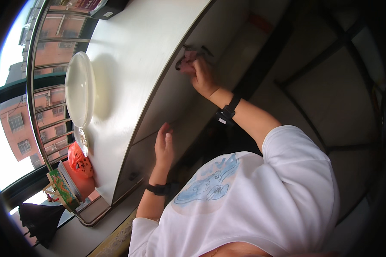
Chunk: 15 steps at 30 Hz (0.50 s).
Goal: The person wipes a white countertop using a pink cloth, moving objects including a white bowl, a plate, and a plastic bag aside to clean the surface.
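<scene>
A pink cloth [188, 62] is gripped in my right hand [203, 77], at the shaded front face of a white-topped cabinet [162, 99]. Small dark parts [207, 50] show beside the cloth; blur hides what they are. Lower down, my left hand [164, 146] holds nothing, with its thumb apart from the fingers. It is close to the same front face, and I cannot tell whether it touches. Each wrist wears a black band, the right one with a small black device [225, 113].
On the white top [132, 57] stands a translucent plastic basin [80, 90]. Near it are a small dish [83, 141], an orange plastic bag [80, 160] and a green patterned box [63, 189]. A black box [111, 9] lies at the far end. A metal railing [30, 80] borders the window; a black umbrella [40, 221] hangs low.
</scene>
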Available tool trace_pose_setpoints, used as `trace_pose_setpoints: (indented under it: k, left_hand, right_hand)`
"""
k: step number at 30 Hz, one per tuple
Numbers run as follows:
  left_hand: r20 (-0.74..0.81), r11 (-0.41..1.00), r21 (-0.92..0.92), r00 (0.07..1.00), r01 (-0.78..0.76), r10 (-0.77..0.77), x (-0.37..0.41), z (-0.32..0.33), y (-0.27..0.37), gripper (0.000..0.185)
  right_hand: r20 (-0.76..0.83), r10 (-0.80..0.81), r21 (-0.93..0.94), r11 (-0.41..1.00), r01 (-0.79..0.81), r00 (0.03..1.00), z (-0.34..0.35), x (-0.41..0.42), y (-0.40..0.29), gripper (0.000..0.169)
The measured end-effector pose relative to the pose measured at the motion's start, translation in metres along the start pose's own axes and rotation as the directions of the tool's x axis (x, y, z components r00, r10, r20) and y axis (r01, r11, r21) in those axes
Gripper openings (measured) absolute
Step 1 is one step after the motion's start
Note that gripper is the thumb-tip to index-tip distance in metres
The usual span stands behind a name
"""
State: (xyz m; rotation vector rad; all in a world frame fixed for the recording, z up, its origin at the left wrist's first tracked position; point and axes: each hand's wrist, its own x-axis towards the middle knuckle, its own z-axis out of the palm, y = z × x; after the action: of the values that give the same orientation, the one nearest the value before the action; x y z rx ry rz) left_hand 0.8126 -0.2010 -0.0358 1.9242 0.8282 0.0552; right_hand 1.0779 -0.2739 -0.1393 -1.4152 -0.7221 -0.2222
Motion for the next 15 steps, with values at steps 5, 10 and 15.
trace_pose_setpoints:
  k: [5, 10, 15]
  left_hand:
    - [-0.110, 0.963, -0.254, 0.986, 0.093, -0.124, -0.002, 0.010, 0.007, 0.045]
    - [-0.168, 0.966, -0.257, 0.986, -0.028, -0.016, -0.002, 0.009, 0.022, 0.042]
    - [-0.270, 0.942, -0.241, 0.948, -0.233, 0.165, -0.008, -0.005, 0.044, 0.038]
  right_hand:
    - [-0.055, -0.085, -0.014, 0.996, 0.084, 0.995, 0.027, 0.026, -0.042, 0.025]
    - [0.108, 0.010, 0.100, 0.995, -0.021, 0.994, 0.007, -0.002, -0.021, 0.016]
    - [0.260, -0.198, -0.035, 0.976, 0.214, 0.945, -0.028, 0.069, -0.093, 0.048]
